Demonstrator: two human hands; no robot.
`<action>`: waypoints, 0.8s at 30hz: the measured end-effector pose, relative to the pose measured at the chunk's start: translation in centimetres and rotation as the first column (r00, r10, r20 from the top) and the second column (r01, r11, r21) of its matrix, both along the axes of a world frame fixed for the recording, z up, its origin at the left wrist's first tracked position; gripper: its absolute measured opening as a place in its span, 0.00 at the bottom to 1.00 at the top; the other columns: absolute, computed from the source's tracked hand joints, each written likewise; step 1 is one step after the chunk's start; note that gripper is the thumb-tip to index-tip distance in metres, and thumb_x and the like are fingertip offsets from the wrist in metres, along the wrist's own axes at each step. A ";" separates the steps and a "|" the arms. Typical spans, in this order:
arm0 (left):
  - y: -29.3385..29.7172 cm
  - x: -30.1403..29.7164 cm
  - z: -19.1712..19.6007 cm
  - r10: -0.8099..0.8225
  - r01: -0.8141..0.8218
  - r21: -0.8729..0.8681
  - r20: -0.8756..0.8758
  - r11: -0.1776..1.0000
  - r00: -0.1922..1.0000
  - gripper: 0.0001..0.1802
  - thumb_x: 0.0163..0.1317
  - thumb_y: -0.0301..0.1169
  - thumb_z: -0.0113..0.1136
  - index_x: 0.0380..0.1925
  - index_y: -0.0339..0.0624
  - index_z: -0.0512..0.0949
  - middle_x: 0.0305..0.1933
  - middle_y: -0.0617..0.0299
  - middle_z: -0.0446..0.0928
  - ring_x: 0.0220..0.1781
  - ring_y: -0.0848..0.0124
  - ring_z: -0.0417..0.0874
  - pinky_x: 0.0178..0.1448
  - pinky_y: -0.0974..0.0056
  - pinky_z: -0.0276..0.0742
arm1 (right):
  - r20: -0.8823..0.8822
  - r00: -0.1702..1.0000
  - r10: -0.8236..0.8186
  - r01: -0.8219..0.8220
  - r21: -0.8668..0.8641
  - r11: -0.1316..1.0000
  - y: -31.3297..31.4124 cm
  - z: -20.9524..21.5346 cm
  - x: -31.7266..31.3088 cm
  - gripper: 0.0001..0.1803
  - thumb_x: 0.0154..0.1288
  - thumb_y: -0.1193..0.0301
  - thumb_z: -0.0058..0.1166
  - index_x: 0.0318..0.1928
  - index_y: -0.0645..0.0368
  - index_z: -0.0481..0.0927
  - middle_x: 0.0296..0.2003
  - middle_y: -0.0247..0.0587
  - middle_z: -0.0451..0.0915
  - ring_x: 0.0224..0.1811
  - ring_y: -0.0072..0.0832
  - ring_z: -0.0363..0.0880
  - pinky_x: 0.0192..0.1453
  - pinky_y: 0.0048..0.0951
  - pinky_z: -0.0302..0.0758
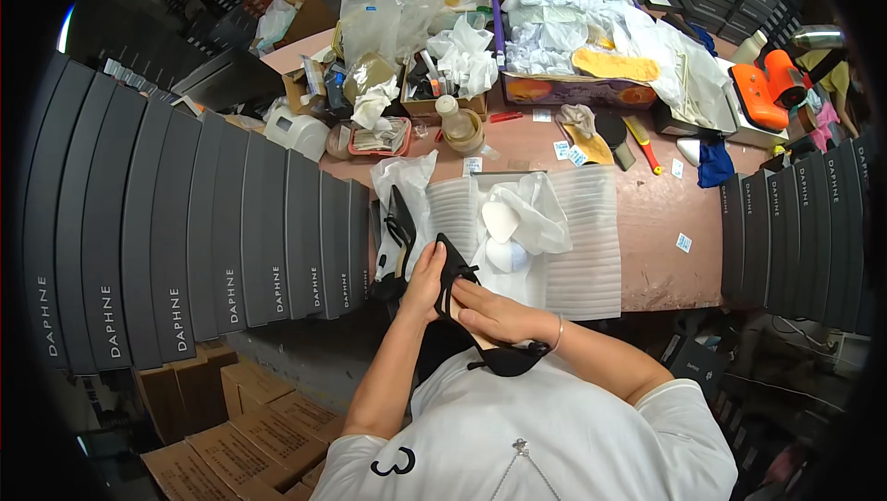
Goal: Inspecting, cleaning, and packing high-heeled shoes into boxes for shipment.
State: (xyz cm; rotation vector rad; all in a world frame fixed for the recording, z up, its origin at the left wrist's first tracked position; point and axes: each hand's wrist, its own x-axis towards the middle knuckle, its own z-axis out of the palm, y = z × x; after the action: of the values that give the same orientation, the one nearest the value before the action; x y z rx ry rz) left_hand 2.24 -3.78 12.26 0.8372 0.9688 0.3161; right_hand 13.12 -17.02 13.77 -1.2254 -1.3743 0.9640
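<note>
My left hand (424, 285) is wrapped round the front of a black pointed shoe (516, 361) with a thin strap and a small bow. The shoe lies tilted close to my body, its pale insole partly showing. My right hand (504, 317) is closed on the middle of the same shoe, fingers bent over its opening; some fingertips are hidden. A matching black shoe (399, 220) rests on white tissue to the left. Just beyond my hands is an open shoebox lined with white tissue paper (540, 214), with white oval pads (500, 221) on it. Ribbed foam sheet (582, 242) spreads on both sides.
Dark shoeboxes stand in rows at left (208, 233) and right (795, 233). Along the back of the pink table (665, 270) are a carton of crumpled paper (591, 90), a glue pot (459, 127), a brush (644, 145) and an orange tool (765, 94). Brown cartons (240, 436) sit lower left.
</note>
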 end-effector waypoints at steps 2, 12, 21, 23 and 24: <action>0.0 0.8 0.0 0.081 -0.081 -0.008 -0.009 0.997 0.997 0.25 0.73 0.45 0.45 0.58 0.36 0.66 0.46 0.62 0.74 0.44 0.74 0.77 0.45 0.69 0.76 | 0.197 0.980 0.031 -0.017 -0.071 0.997 0.7 -1.8 0.1 0.37 0.72 0.47 0.32 0.38 0.77 0.74 0.39 0.65 0.74 0.50 0.58 0.70 0.67 0.49 0.57; 3.0 -1.9 -1.3 -0.119 0.118 0.015 0.048 0.993 0.992 0.18 0.74 0.45 0.41 0.48 0.42 0.70 0.40 0.61 0.78 0.38 0.71 0.82 0.43 0.66 0.81 | -0.021 0.961 0.276 -0.276 -0.035 0.960 2.3 -0.9 -0.6 0.32 0.74 0.52 0.33 0.60 0.72 0.65 0.61 0.62 0.61 0.66 0.51 0.57 0.70 0.43 0.53; 2.5 -1.7 -1.8 0.043 -0.005 -0.225 0.166 0.974 0.985 0.22 0.72 0.47 0.42 0.43 0.40 0.75 0.38 0.57 0.80 0.37 0.66 0.83 0.42 0.62 0.82 | -0.032 0.999 0.044 -0.052 -0.275 0.960 1.2 0.2 2.7 0.18 0.68 0.66 0.47 0.51 0.66 0.78 0.44 0.49 0.82 0.46 0.37 0.81 0.58 0.33 0.72; 4.8 -2.7 -3.9 0.081 -0.035 -0.227 0.199 0.973 0.977 0.20 0.71 0.45 0.45 0.42 0.39 0.75 0.38 0.55 0.80 0.38 0.65 0.83 0.43 0.59 0.82 | 0.219 0.976 0.006 0.036 -0.184 0.982 1.1 0.7 3.0 0.18 0.64 0.69 0.50 0.51 0.63 0.79 0.48 0.51 0.79 0.50 0.41 0.78 0.59 0.35 0.71; 5.6 -2.6 -3.9 0.144 -0.092 -0.293 0.163 0.952 0.976 0.19 0.71 0.45 0.47 0.41 0.39 0.75 0.38 0.55 0.81 0.38 0.64 0.83 0.44 0.58 0.82 | 0.193 0.978 -0.073 0.108 -0.180 0.978 1.1 0.0 3.2 0.18 0.63 0.69 0.51 0.52 0.62 0.79 0.51 0.51 0.77 0.52 0.43 0.77 0.60 0.36 0.71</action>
State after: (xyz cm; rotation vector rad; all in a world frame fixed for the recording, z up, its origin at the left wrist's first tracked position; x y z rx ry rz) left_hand -0.40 1.79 8.33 0.4795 0.8686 0.3416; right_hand 16.34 -15.87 13.81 -1.5419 -1.3801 0.9519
